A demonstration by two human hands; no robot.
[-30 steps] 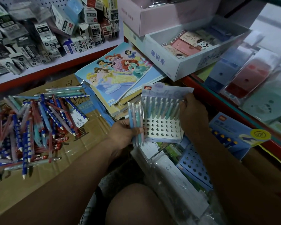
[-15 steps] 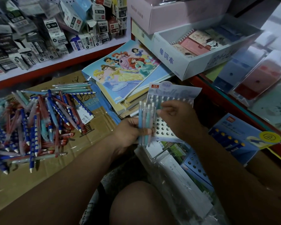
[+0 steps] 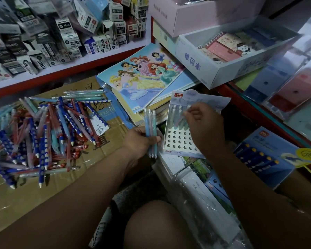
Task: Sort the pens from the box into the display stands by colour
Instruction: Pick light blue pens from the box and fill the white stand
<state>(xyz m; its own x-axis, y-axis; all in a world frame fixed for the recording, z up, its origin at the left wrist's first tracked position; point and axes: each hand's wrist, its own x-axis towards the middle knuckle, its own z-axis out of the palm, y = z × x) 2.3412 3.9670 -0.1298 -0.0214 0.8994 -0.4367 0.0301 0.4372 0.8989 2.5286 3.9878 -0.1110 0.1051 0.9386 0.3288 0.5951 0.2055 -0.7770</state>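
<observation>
My left hand (image 3: 142, 141) grips a small bundle of pastel pens (image 3: 150, 123), held upright, tips down. Just to its right stands a white display stand (image 3: 180, 141) with rows of round holes and a pale card back; several pastel pens fill its back rows. My right hand (image 3: 203, 126) is over the stand, its fingertips pinching a pale pen (image 3: 184, 116) at the back rows. A heap of loose pens (image 3: 43, 135), blue with white dots, red and teal, lies on flattened cardboard (image 3: 104, 159) to the left.
A blue display stand (image 3: 269, 159) holding dark blue pens sits at the right. Princess notebooks (image 3: 144, 76) are stacked behind the hands. A white box of notepads (image 3: 214, 69) sits above. Shelves with small boxes (image 3: 61, 38) fill the back left. My knee (image 3: 162, 225) is below.
My right hand took a pen from the bundle in my left hand and carried it right, over the stand's back rows. The left hand's bundle is smaller.
</observation>
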